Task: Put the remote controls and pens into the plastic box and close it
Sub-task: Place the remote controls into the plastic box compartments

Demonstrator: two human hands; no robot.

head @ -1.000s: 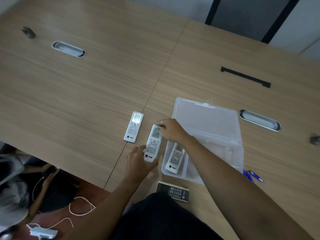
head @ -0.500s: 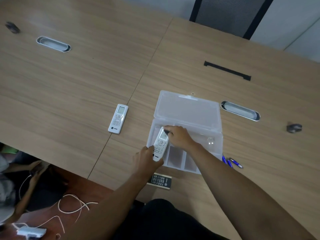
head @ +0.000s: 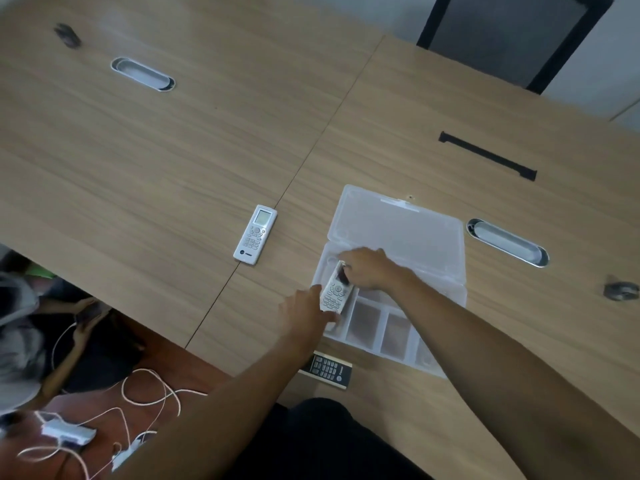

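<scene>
A clear plastic box lies open on the wooden table, its lid (head: 398, 226) flat at the back and its divided base (head: 377, 329) toward me. A white remote (head: 333, 293) is tilted over the base's left compartment. My right hand (head: 372, 270) grips its top end and my left hand (head: 306, 311) holds its bottom end. A second white remote (head: 256, 234) lies on the table left of the box. A dark remote (head: 327, 370) lies near the table's front edge, below the box. My right arm hides the pens.
Oval cable grommets (head: 142, 73) (head: 508, 242) and a black slot (head: 486, 155) are set into the tabletop. Small dark objects (head: 67, 34) (head: 620, 291) sit at far left and far right. A chair (head: 512, 36) stands behind. White cables (head: 145, 393) trail on the floor at lower left.
Both hands have carried the white remote to the right, from the table beside the box to over its left compartment. The other white remote and the dark remote stayed put.
</scene>
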